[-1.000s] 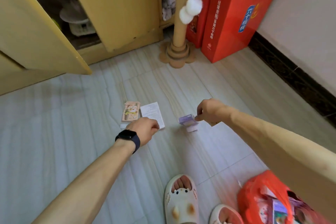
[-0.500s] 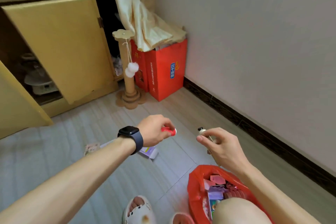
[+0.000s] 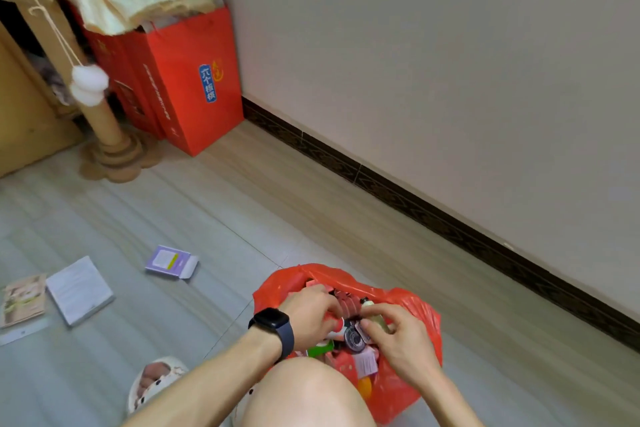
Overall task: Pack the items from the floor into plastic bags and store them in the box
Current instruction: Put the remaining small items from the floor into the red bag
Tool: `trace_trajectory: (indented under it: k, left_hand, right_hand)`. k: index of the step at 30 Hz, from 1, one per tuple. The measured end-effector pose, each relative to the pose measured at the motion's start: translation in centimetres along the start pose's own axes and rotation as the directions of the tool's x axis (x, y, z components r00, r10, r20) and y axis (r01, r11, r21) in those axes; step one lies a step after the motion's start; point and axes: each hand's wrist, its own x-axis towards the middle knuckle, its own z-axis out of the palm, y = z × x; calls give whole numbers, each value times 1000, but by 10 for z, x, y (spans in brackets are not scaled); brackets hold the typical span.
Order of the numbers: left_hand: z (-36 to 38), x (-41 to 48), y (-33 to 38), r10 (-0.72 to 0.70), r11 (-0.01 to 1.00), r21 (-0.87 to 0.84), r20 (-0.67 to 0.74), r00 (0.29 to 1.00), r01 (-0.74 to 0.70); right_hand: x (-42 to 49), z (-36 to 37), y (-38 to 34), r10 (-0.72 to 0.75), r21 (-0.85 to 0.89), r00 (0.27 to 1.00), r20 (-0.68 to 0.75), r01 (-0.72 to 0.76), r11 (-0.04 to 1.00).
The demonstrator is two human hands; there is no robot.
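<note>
An open red plastic bag [image 3: 412, 305] lies on the floor in front of my knee, stuffed with several small items. Both hands are inside its mouth. My left hand [image 3: 311, 315], with a dark watch on the wrist, is closed around a small red item [image 3: 334, 324]. My right hand [image 3: 398, 336] pinches a small pale bottle with a dark cap [image 3: 372, 310] over the bag. On the floor to the left lie a purple box [image 3: 171, 262], a white booklet [image 3: 79, 289] and a picture card [image 3: 22, 298].
Red gift bags [image 3: 194, 80] stand in the corner under a draped cream cloth. A cardboard cat post [image 3: 110, 135] with hanging pompoms stands beside them, next to a yellow cabinet. The wall and its dark skirting board run along the right. My slippered foot [image 3: 152, 381] is at the bottom.
I have picked small items off the floor, turned right, and brought both hands down into the red bag. The purple box stays on the floor.
</note>
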Motion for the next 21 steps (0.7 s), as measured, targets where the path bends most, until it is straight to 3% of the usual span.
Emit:
trace_trajectory:
  k: [2,4,6,8,14,21]
  left_hand:
    - [13,1,-5,1,998,65,31,1000,-3]
    - [19,1,-15,19,968,246,90,996,-41]
    - [15,1,-27,0,902,426,146,989,-63]
    - [2,0,-35,3,855,515,110,994,-60]
    - [-58,-18,-73,-153,826,551,17,988,119]
    - [-147,-73,-122,-297,795,505,-160,941,337]
  right_hand:
    - [-2,8,9,36,12,992,118,-38,999]
    - [-1,13,16,94,-75,961,258,-78,994]
    - [4,20,22,122,-155,957,265,-83,984]
    - [5,18,20,93,-162,978,186,-63,985]
    - [21,16,-16,-27,-170,981,190,60,984]
    - [51,21,-105,-176,-76,967,182,192,978]
